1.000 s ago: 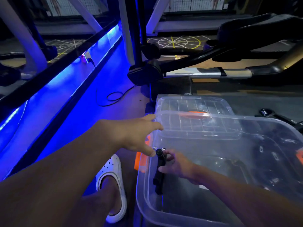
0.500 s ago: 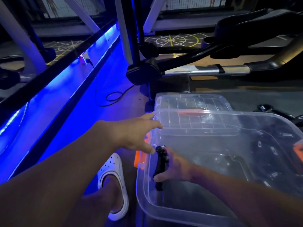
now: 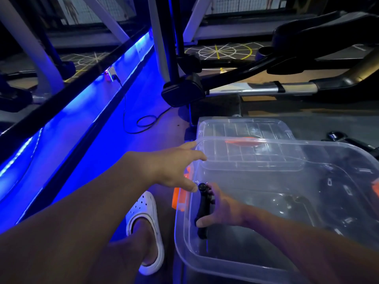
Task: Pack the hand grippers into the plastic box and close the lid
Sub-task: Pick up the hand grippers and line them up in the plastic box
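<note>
1. The black hand gripper [image 3: 203,210] stands almost upright inside the clear plastic box [image 3: 184,238], against its left wall. My right hand [image 3: 222,210] is clamped round its handles, thumb low and fingers curled behind.
2. My left hand [image 3: 174,171] lies spread over the box's left rim with fingers straight, holding nothing. Its thumb tip is just beside the gripper's top knob.
3. If I release the gripper while it is upright, I expect it to topple and land crosswise, taking room the others need.
4. The handles are sprung. Squeezing harder could nip my left thumb, which is so close.
5. The box looks light. Leaning on the rim could flex the wall or tip it towards me.
6. The lid [image 3: 246,128] lies flat on the floor just beyond the box. A gripper left standing above the rim would probably stop it seating.
7. The other hand grippers [image 3: 338,139] lie on the dark floor to the right and are easy to miss in this dim blue light. I cannot tell whether the dark shapes seen through the box's right side are inside it.
</note>
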Available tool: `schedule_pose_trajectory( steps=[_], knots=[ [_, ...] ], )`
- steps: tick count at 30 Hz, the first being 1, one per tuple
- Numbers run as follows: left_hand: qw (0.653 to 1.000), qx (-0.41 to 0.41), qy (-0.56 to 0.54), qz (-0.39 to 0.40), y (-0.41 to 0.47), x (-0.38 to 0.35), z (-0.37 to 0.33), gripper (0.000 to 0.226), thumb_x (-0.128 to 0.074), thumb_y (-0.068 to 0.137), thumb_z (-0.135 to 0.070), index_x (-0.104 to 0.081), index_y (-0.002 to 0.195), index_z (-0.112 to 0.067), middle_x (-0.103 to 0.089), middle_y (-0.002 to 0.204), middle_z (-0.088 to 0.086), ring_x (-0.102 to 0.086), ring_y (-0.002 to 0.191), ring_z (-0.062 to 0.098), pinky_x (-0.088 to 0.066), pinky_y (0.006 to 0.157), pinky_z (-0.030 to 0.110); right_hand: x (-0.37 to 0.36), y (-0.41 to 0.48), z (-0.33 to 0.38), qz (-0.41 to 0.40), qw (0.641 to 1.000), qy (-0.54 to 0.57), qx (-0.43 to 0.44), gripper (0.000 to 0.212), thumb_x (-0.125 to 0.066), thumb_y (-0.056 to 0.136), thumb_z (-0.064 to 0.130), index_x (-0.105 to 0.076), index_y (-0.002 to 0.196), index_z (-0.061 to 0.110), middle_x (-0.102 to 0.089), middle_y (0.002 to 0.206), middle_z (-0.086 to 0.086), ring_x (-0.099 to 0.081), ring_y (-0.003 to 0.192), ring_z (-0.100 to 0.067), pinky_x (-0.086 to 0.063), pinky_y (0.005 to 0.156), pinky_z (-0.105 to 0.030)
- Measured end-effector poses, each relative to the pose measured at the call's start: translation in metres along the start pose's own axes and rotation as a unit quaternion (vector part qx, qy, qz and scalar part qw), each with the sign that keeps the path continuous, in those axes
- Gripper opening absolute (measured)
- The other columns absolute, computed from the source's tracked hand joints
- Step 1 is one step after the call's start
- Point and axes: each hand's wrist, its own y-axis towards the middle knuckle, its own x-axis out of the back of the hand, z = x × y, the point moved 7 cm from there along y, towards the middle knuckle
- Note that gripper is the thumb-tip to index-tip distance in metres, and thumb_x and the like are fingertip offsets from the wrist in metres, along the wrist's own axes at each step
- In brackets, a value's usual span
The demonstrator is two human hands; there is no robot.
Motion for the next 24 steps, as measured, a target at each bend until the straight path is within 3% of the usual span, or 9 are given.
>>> schedule_pose_trajectory(
  steps=[3,7,10,12,14,19,24],
  knots=[
    [1.0,0.006,0.004,0.001,0.0,0.001,-0.002,0.081,-0.074,0.082,-0.04,-0.028,0.148,-0.037,0.007,0.162,-0.01,-0.026,0.144,0.018,-0.032,0.11,0.03,0.005,-0.002,0.004,0.002,1.0,-0.017,0.007,0.102,-0.09,0.063,0.034,-0.028,0.143,0.024,-0.043,0.134,0.008,-0.044,0.125,-0.009,-0.036,0.103,-0.024],
    [1.0,0.014,0.017,0.003,0.003,0.005,-0.008,0.078,-0.073,0.082,-0.04,-0.03,0.147,-0.034,-0.005,0.161,-0.003,-0.031,0.141,0.019,-0.032,0.109,0.028,0.021,-0.008,0.013,-0.008,1.0,0.003,-0.006,0.103,-0.089,0.065,0.034,-0.027,0.145,0.019,-0.04,0.136,0.005,-0.043,0.127,-0.012,-0.037,0.107,-0.031],
    [0.999,0.017,0.046,-0.023,0.01,0.013,-0.018,0.068,-0.066,0.087,-0.041,-0.034,0.145,-0.026,-0.031,0.149,0.002,-0.042,0.131,0.022,-0.037,0.105,0.033,0.044,-0.023,0.02,-0.035,0.999,0.005,-0.019,0.097,-0.083,0.074,0.031,-0.022,0.148,0.02,-0.036,0.136,-0.001,-0.045,0.113,-0.012,-0.042,0.088,-0.023],
    [0.996,0.019,0.073,-0.057,0.014,0.023,-0.03,0.059,-0.06,0.091,-0.04,-0.039,0.143,-0.021,-0.039,0.146,0.005,-0.043,0.129,0.024,-0.036,0.104,0.032,0.062,-0.035,0.021,-0.056,0.998,0.017,-0.02,0.093,-0.082,0.075,0.032,-0.024,0.147,0.022,-0.038,0.132,-0.001,-0.051,0.107,-0.014,-0.044,0.076,-0.021],
    [0.991,0.011,0.091,-0.096,0.018,0.034,-0.05,0.052,-0.057,0.093,-0.038,-0.044,0.14,-0.02,-0.046,0.142,0.007,-0.045,0.128,0.026,-0.037,0.103,0.032,0.084,-0.05,0.023,-0.094,0.995,0.023,-0.019,0.086,-0.081,0.075,0.032,-0.03,0.144,0.021,-0.041,0.128,-0.003,-0.053,0.099,-0.016,-0.047,0.074,-0.023],
    [0.98,-0.038,0.064,-0.185,0.03,0.054,-0.11,0.037,-0.055,0.089,-0.043,-0.056,0.124,-0.029,-0.059,0.13,-0.001,-0.054,0.117,0.024,-0.046,0.096,0.043,0.15,-0.105,0.026,-0.212,0.977,-0.01,0.007,0.06,-0.079,0.079,0.03,-0.047,0.128,0.016,-0.052,0.113,-0.005,-0.055,0.085,-0.019,-0.052,0.086,-0.039],
    [0.957,-0.124,0.041,-0.26,0.025,0.052,-0.196,0.028,-0.051,0.091,-0.042,-0.062,0.114,-0.032,-0.067,0.109,-0.009,-0.061,0.101,0.017,-0.048,0.082,0.033,0.223,-0.181,0.031,-0.361,0.924,-0.121,0.044,0.032,-0.068,0.088,0.03,-0.062,0.115,0.013,-0.064,0.098,0.001,-0.062,0.09,-0.017,-0.049,0.08,-0.026]
  ],
)
